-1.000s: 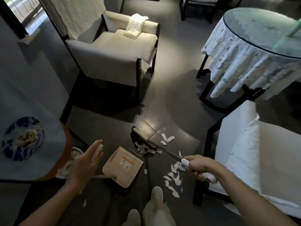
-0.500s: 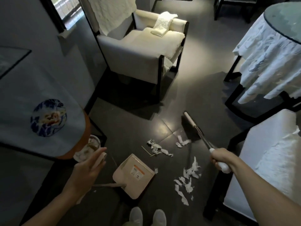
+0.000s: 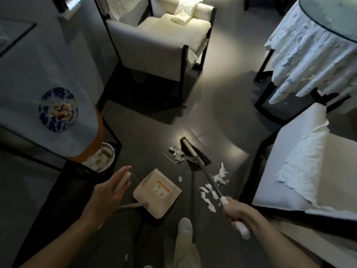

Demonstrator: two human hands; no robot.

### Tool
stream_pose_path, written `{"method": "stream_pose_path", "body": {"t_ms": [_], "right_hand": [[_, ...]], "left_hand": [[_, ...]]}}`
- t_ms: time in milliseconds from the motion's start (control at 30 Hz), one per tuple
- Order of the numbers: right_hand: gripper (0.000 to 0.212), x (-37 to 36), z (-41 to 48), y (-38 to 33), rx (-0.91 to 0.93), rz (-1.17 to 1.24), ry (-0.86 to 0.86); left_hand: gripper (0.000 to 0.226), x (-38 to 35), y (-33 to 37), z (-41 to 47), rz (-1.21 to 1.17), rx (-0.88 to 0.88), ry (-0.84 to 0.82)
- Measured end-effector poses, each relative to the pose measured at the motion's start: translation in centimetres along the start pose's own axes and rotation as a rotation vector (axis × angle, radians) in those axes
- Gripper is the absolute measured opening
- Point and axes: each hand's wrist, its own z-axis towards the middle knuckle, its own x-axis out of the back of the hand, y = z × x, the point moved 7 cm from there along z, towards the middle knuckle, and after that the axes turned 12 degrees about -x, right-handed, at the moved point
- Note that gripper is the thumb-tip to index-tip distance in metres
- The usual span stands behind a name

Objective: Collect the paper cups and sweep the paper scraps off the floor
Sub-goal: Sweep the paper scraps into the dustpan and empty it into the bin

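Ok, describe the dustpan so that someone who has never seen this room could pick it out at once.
Start from the cream armchair at the top and come down the dark floor toward the person's feet. The dustpan lies there, just left of the broom. It is the only flat beige square with an orange-and-white label; the paper scraps around it are white and torn.

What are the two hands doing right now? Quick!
Left hand: closed, holding the dustpan handle.
Right hand: closed, gripping the broom by its white grip.
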Motion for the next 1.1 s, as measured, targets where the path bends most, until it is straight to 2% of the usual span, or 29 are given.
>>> {"method": "stream_pose_path", "body": {"t_ms": [67, 167, 333, 400, 533, 700, 833, 1100], "right_hand": [[0.029, -2.9, -2.0, 0.9, -0.028, 0.051, 0.010], [0.032, -5.8, -4.1, 2.2, -0.052, 0.166, -0.035], [0.043, -4.2, -8.6, 3.5, -0.113, 0.479, -0.194], [0.045, -2.6, -9.9, 2.9, -0.099, 0.524, -0.219], [0.051, 0.3, -10.0, 0.0, -0.041, 0.396, -0.126], [0.042, 4.1, -5.9, -5.1, 0.091, -0.045, 0.072], [0.039, 5.3, -2.6, -7.2, 0.096, -0.315, 0.106], [0.053, 3.2, -3.1, -7.0, 0.126, -0.587, 0.042]], "left_hand": [[0.055, 0.5, 0.6, -2.2, 0.032, -0.091, -0.032], [0.060, 1.5, 0.1, -5.1, 0.006, -0.066, -0.049], [0.055, 3.2, -0.5, -9.2, -0.045, 0.006, -0.007], [0.050, 3.5, -0.8, -10.1, -0.057, 0.041, 0.007], [0.046, 3.1, -1.6, -10.5, -0.050, 0.125, 0.051], [0.041, 1.9, -1.8, -7.9, -0.073, 0.222, 0.150], [0.039, 0.8, -1.5, -3.5, -0.014, 0.221, 0.143], [0.040, -2.2, -0.2, 5.5, 0.046, 0.160, 0.140]]}}
